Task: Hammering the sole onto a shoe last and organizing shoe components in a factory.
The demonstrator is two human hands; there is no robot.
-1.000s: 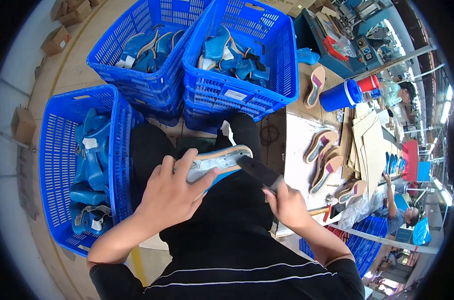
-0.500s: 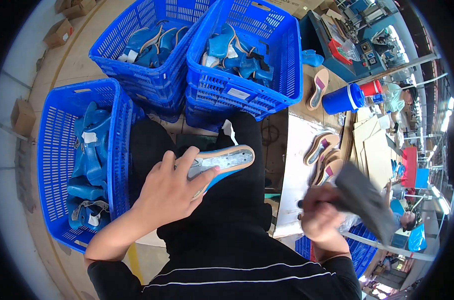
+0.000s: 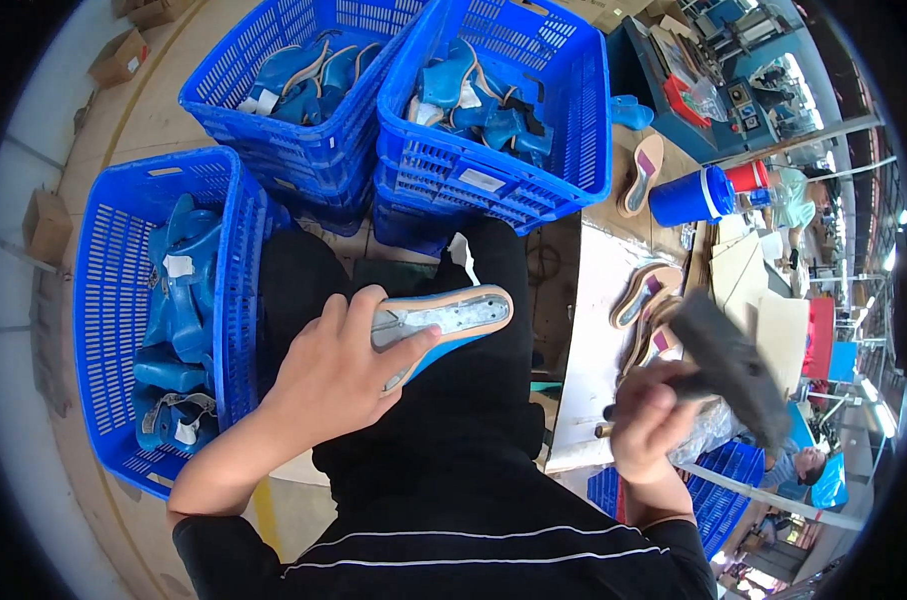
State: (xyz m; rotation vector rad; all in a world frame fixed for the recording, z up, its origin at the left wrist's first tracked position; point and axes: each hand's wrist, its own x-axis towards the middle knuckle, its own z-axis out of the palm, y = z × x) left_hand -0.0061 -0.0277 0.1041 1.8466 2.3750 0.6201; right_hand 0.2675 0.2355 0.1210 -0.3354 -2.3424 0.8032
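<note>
My left hand [image 3: 339, 345] is closed round a blue shoe [image 3: 456, 316] that lies over my lap with its underside up. The shoe's bottom shows a tan rim around a grey, shiny middle; my thumb presses on its side. Out to the right, above the edge of the white work surface [image 3: 586, 400], my right hand [image 3: 654, 420] grips the handle of a hammer [image 3: 736, 372]. Its big dark head is smeared by motion and apart from the shoe. Tan soles with purple patches [image 3: 646, 295] lie just beyond the hammer, partly hidden by it.
Blue crates hold blue shoes: one crate [image 3: 236, 300] at my left, two stacks [image 3: 304, 140] [image 3: 494, 185] ahead. A blue jug [image 3: 689, 197] stands at the right, near another sole [image 3: 640, 178] and cardboard sheets [image 3: 739, 270]. A person [image 3: 809, 462] is at the far right.
The hammer and my right hand have shifted slightly, and the hand is less blurred. My left hand still holds the shoe in nearly the same place.
</note>
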